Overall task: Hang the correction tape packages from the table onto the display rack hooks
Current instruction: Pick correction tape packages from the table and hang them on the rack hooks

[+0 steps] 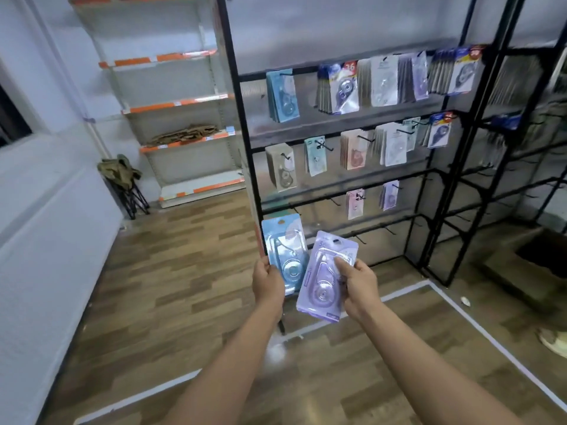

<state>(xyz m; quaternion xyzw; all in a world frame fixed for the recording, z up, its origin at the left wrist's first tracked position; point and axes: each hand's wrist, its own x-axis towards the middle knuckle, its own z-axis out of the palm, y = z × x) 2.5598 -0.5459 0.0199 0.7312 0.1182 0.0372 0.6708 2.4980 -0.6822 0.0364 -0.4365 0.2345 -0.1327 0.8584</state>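
Showing "36", the purple package (326,277) sits in the right hand (356,285)

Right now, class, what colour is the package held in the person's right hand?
Pale purple, seen in the head view: the package gripped by the right hand.

The display rack (337,142) stands ahead, with packages hanging in rows on its hooks. A second rack (506,148) stands to its right, set at an angle. Left of and behind the first rack stands a shelving unit (171,102) against the wall, and a folding stool (125,185) is beside it on the left. In front of the rack, the left hand (268,282) holds one package (285,250), and the right hand (357,283) holds another package (325,280) just right of it, the two overlapping.
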